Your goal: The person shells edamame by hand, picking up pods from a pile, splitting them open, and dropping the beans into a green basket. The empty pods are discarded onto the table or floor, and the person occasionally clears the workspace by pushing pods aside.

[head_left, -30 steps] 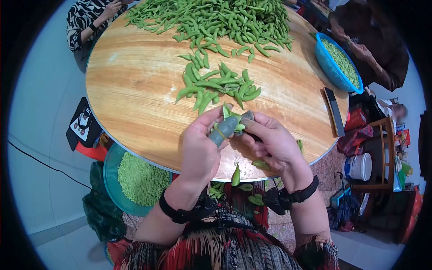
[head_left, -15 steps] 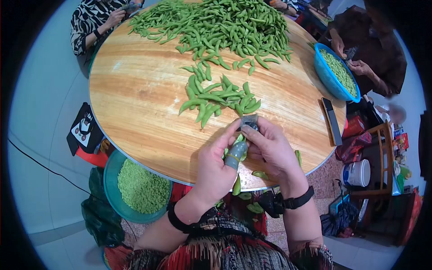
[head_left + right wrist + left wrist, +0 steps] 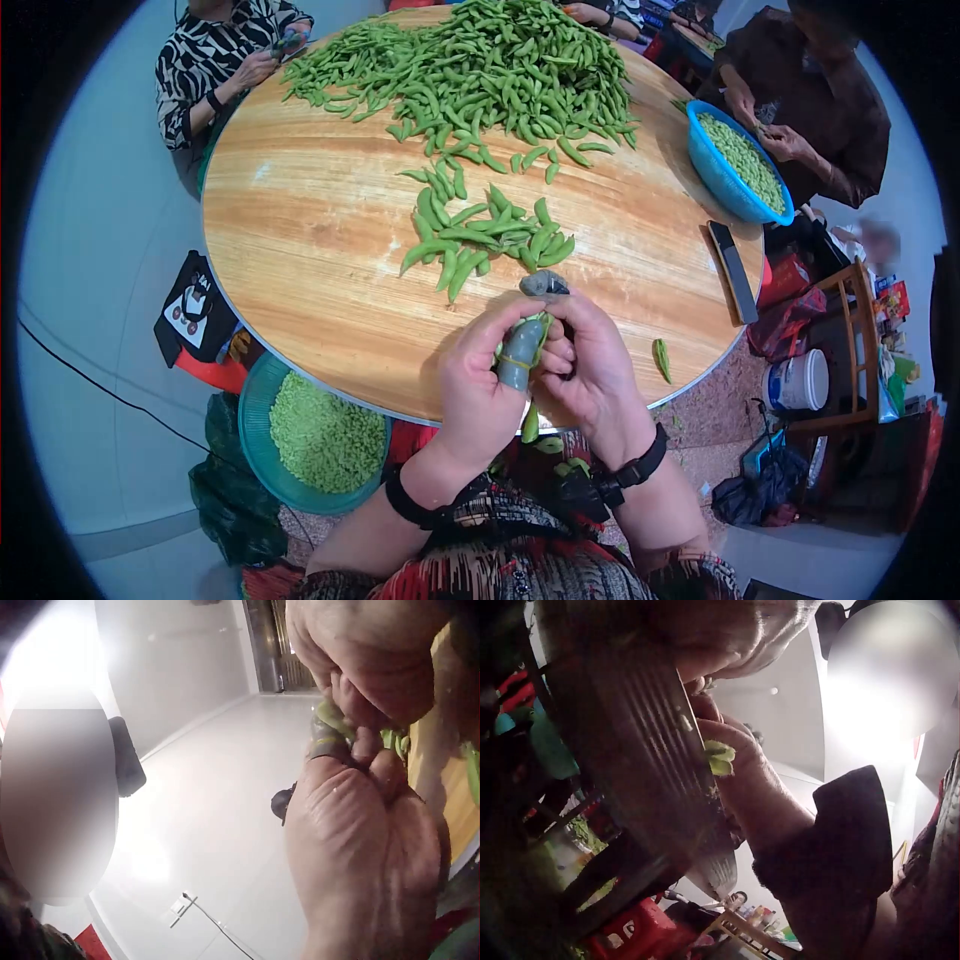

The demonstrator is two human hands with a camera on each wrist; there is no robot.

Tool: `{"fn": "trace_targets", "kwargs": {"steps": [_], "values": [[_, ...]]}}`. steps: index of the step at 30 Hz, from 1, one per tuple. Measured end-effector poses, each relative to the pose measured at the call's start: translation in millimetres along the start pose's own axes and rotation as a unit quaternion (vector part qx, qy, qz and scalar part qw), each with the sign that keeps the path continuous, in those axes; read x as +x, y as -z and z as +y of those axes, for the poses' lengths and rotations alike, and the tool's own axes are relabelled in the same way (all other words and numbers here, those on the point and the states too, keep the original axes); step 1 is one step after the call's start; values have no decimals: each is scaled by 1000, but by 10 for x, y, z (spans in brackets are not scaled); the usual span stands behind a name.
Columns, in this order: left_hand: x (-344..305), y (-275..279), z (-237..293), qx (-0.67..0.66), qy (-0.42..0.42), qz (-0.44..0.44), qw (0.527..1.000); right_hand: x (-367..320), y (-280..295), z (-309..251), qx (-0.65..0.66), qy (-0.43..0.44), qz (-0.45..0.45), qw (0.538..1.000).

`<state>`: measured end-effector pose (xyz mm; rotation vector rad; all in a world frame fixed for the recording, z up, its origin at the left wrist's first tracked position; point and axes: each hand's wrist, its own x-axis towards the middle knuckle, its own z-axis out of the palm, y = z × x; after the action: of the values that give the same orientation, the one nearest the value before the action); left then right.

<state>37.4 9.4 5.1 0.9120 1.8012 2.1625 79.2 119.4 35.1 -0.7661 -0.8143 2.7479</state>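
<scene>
My left hand (image 3: 482, 365) and right hand (image 3: 598, 365) meet over the table's near edge, fingertips together. Between them a green soybean pod (image 3: 334, 718) is pinched, mostly hidden by the fingers. A grey thumb cover (image 3: 520, 355) with a yellow band is on the left thumb; a darker grey cover (image 3: 543, 284) caps the right thumb. Just beneath the hands, a green pod shell (image 3: 530, 424) hangs at the table edge. Ahead lies a small group of whole pods (image 3: 470, 236).
A large heap of pods (image 3: 520, 75) covers the table's far side. At right stand a blue basin of shelled beans (image 3: 706, 160) and a dark flat phone-like object (image 3: 733, 272). A teal basin of beans (image 3: 254, 425) sits below left. Other people sit around the table.
The split pod seen between my hands is now mostly covered by fingers. Both hands have drawn closer together and slightly nearer my body. The head view has shifted a little.
</scene>
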Motion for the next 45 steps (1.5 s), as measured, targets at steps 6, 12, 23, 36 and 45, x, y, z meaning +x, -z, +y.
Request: {"fn": "trace_targets", "kwargs": {"steps": [6,12,23,36,45], "values": [[-20,9,-39,46,57,-28,997,-16,53,11,-94,113,0,989],[81,73,15,-260,262,4,929,35,417,-406,-550,293,24,781],[58,105,3,-323,252,-8,912,312,148,-540,-857,266,51,437],[15,18,174,-20,99,-159,982,-425,183,-431,-430,29,-79,899],[11,90,-34,-245,188,-70,949,-526,241,-229,-383,65,-77,918]]}}
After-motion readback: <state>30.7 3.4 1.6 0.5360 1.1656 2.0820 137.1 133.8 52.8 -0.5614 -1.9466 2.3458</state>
